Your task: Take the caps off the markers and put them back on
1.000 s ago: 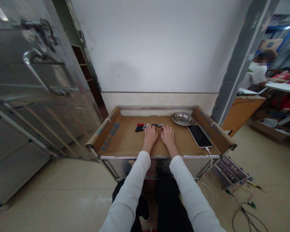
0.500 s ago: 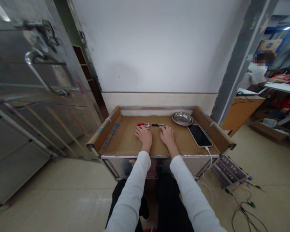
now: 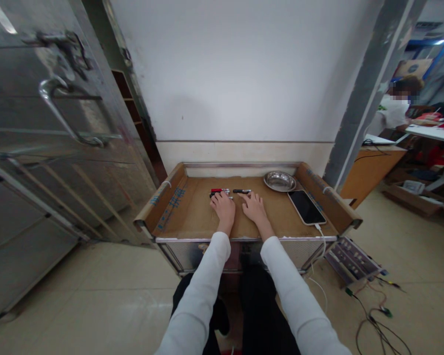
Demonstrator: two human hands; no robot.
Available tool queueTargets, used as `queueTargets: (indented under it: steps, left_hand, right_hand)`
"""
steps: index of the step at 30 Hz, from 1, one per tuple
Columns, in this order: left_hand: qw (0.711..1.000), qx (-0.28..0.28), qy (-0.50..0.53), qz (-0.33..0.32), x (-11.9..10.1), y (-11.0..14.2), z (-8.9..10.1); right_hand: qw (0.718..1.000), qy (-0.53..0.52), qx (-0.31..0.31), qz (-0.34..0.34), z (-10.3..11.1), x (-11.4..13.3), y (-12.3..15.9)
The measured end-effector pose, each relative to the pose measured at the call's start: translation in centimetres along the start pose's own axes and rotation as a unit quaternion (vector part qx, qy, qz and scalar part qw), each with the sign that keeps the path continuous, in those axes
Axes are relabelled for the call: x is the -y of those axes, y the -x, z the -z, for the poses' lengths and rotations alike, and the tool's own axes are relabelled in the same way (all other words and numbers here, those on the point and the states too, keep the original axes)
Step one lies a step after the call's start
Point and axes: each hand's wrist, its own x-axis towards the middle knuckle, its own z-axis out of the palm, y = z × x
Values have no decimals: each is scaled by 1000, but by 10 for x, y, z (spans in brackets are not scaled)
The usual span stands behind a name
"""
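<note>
On the brown cardboard of the cart top lie a red marker [image 3: 219, 190] and, to its right, a black marker [image 3: 241, 191], both roughly crosswise. My left hand [image 3: 224, 209] is just below the red marker, its fingers curled together over another dark marker [image 3: 211, 195]; they cover most of it, with only its ends showing. Close by on the right, my right hand [image 3: 254, 208] holds nothing. Its fingers are apart and bent over the cardboard, with the index finger reaching left just below the black marker.
A round metal bowl [image 3: 280, 181] stands at the back right of the cardboard [image 3: 192, 217]. Nearer lies a phone [image 3: 306, 207] with a white cable [image 3: 323, 241] hanging over the front edge. Raised cardboard sides flank the top. A person [image 3: 395, 111] sits far right.
My left hand has shifted slightly right, its fingers drawn closer together over the dark marker. My right index finger has moved left, away from the black marker's right half.
</note>
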Motion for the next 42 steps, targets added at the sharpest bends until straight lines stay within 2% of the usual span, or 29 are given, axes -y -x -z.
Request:
queueTargets:
  steps: [7,15,17,22,26,30,32,35,38,42]
  left_hand:
    - [1000,-1,-4,-6,0,0,-1]
    - [1000,14,2,-13,1,1,-1]
    - [999,26,9,-35,1,1,-2]
    - [987,72,35,-142,0,0,-3]
    - [979,93,87,-156,1,-1,-3]
    - [953,87,213,-197,4,-6,-12]
    - [922,81,320,-202,5,-9,-19]
    - [882,34,428,-196,5,-12,-26]
    - [863,6,468,-190,4,-13,-27]
    - [860,-17,474,-188,3,-13,-21]
  right_hand:
    - [998,-35,23,38,0,-4,-1]
    - [1000,-14,11,21,0,-2,0]
    - [1000,-8,9,18,0,-1,0]
    - [1000,18,4,-15,-1,1,-1]
    - [1000,7,-2,-16,-3,-1,-1]
    - [1000,-12,-20,-7,-4,-5,-1]
    - [999,-10,-26,-17,-5,-7,-2]
    - [999,-6,-26,-27,-8,-9,-3]
    - [999,-10,-25,-21,-12,-12,-4]
    - [999,-26,-24,-14,-16,-14,-6]
